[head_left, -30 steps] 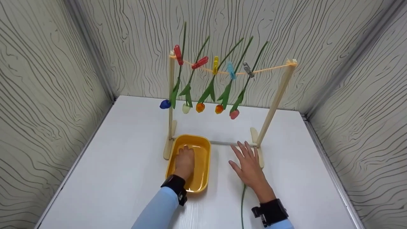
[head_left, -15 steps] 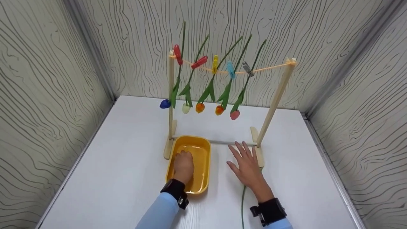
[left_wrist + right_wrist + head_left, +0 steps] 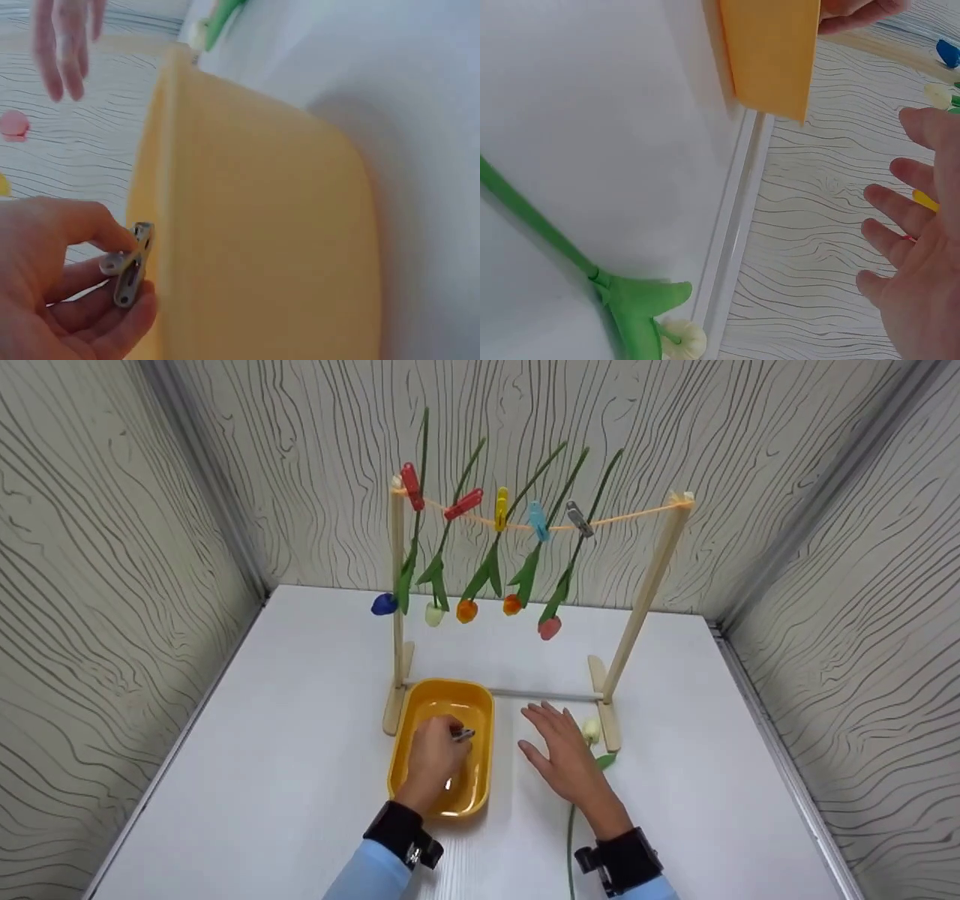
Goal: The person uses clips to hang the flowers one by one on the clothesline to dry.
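Note:
My left hand (image 3: 437, 757) is over the yellow tray (image 3: 486, 765) and pinches a grey clothespin (image 3: 463, 734) between thumb and fingers. In the left wrist view that clothespin (image 3: 133, 270) shows up close beside the tray's rim. My right hand (image 3: 564, 761) hovers with spread fingers above a white tulip (image 3: 592, 729) that lies on the table, and holds nothing. Part of the tulip's stem is hidden beneath this hand. In the right wrist view the tulip's green leaf (image 3: 641, 304) and pale bloom are apart from the fingers.
Behind the tray stands a wooden frame (image 3: 643, 604) with an orange cord (image 3: 634, 517). Several tulips hang bloom-down from it, held by red, yellow, blue and grey clothespins. Their blooms are blue (image 3: 385, 604), white, orange and pink (image 3: 550, 628). Patterned walls surround the white table (image 3: 300, 697).
My left hand has turned and lifted a little, and a grey clothespin now shows in its fingers. The right hand has shifted slightly left, uncovering the white tulip's bloom and leaf.

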A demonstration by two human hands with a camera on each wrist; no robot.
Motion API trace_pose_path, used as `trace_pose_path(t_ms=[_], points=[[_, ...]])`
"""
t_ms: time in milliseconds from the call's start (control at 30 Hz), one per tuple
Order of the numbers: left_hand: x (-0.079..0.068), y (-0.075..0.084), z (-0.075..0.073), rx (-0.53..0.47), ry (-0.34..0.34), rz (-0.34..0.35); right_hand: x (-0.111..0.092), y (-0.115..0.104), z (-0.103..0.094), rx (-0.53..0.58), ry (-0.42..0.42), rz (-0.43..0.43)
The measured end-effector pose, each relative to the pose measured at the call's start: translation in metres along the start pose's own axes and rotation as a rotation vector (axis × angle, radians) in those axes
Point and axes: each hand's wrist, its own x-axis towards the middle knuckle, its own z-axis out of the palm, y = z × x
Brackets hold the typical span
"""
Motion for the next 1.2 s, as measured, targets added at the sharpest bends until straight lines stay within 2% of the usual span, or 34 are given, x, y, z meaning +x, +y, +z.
trace_pose_path(t_ms=[167, 300, 400, 467, 533, 633, 700, 833, 967, 1200], points=[[-0.013, 0.021, -0.01, -0.059, -0.066, 0.065, 0.005, -0.013, 0.002, 0.2, -0.008, -0.002], [-0.02, 0.037, -0.016, -0.073, -0.107, 0.158, 0.007, -0.02, 0.003, 0.284, -0.034, -0.029], [-0.025, 0.044, -0.016, -0.094, -0.102, 0.255, 0.007, -0.023, 0.004, 0.358, -0.015, -0.031], [-0.028, 0.046, -0.014, -0.16, -0.083, 0.288, 0.005, -0.026, 0.005, 0.449, 0.021, 0.009], [-0.031, 0.045, -0.011, -0.266, -0.054, 0.298, 0.004, -0.029, 0.007, 0.554, 0.075, 0.06], [-0.035, 0.043, -0.005, -0.482, -0.044, 0.254, 0.002, -0.033, 0.01, 0.731, 0.151, 0.17], [-0.037, 0.042, -0.002, -0.584, -0.059, 0.229, 0.002, -0.035, 0.01, 0.847, 0.213, 0.24], [-0.041, 0.042, 0.0, -0.671, -0.089, 0.214, 0.003, -0.04, 0.006, 1.001, 0.334, 0.326], [-0.043, 0.046, 0.002, -0.719, -0.078, 0.259, 0.003, -0.043, 0.002, 1.019, 0.354, 0.32], [-0.045, 0.049, 0.004, -0.737, -0.036, 0.332, -0.002, -0.044, -0.001, 0.96, 0.269, 0.289]])
